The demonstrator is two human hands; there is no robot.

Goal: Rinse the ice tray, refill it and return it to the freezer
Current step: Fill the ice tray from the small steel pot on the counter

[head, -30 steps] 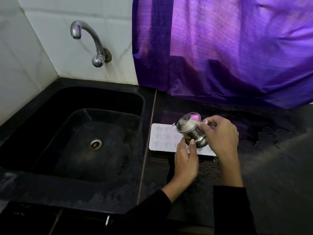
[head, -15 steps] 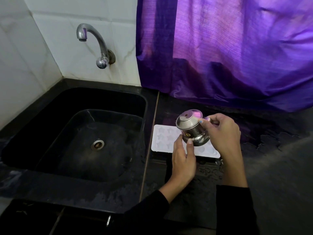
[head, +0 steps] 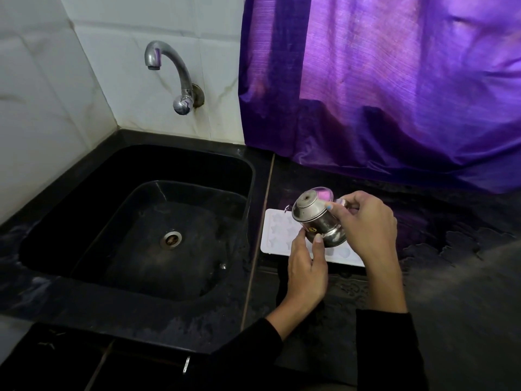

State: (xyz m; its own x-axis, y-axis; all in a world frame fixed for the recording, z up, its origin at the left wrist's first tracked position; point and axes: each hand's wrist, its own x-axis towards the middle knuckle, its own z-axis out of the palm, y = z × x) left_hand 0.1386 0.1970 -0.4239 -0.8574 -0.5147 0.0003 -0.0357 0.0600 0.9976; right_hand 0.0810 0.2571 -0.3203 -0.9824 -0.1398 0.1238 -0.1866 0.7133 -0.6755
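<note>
The white ice tray (head: 282, 235) lies flat on the black desk (head: 451, 277), just right of the sink (head: 135, 221). Much of it is hidden: a tilted steel jug (head: 317, 218) and both hands cover its middle and right part, so only the left end with its star-shaped cells and a strip of the near edge show. Whether the cells hold water cannot be told in this dim light.

The right hand (head: 366, 224) has its grip curled round the jug's handle side; the handle itself is mostly hidden behind the fingers. The jug hangs over the tray, its lidded top turned toward the sink, and a thin spout seems to poke out at its sink side, though it is too small to be sure. The left hand (head: 306, 272) rests at the tray's near edge, one fingertip pressed against the jug's lower body, the other fingers fairly straight; its grip holds nothing.

Behind the sink a curved metal tap (head: 174, 77) juts from the white tiled wall (head: 56, 94). Right of the tap a purple curtain (head: 394, 80) hangs down to the desk behind the tray. The desk surface right of the tray looks wet in patches. Black sleeves (head: 389, 348) run out of the bottom edge.
</note>
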